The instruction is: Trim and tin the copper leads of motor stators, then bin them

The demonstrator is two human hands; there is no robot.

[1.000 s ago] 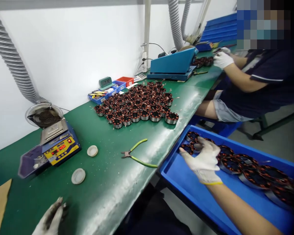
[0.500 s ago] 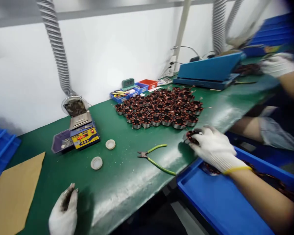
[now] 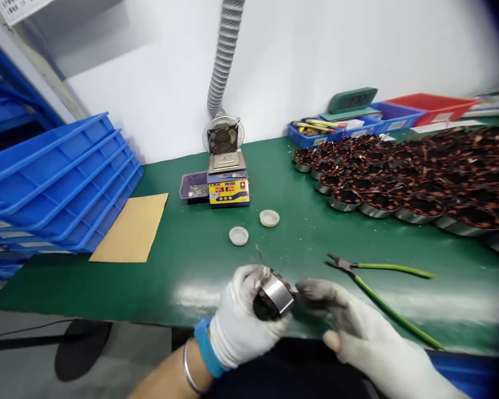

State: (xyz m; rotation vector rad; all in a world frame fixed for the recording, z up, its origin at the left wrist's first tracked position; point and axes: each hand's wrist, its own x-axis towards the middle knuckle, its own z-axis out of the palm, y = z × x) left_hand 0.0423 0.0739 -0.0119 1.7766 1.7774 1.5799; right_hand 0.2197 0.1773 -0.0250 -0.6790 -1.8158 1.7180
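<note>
Both gloved hands meet on one small motor part, held just above the front edge of the desk.

The left hand point(image 3: 239, 321) wraps the motor part point(image 3: 274, 296) from its left side, fingers curled round the shiny metal ring. The right hand point(image 3: 349, 327) comes in from the right with its fingertips point(image 3: 305, 288) pressed together at the part's upper right edge, seemingly pinching a thin wire there, though blur hides exactly what. The left hand carries the part; the right only touches its rim. The part is a short ring, wider than tall, tilted so its dark open face points down toward the person. It has a bright steel band outside, copper-brown windings inside, and thin wire ends sticking up from the top.
</note>
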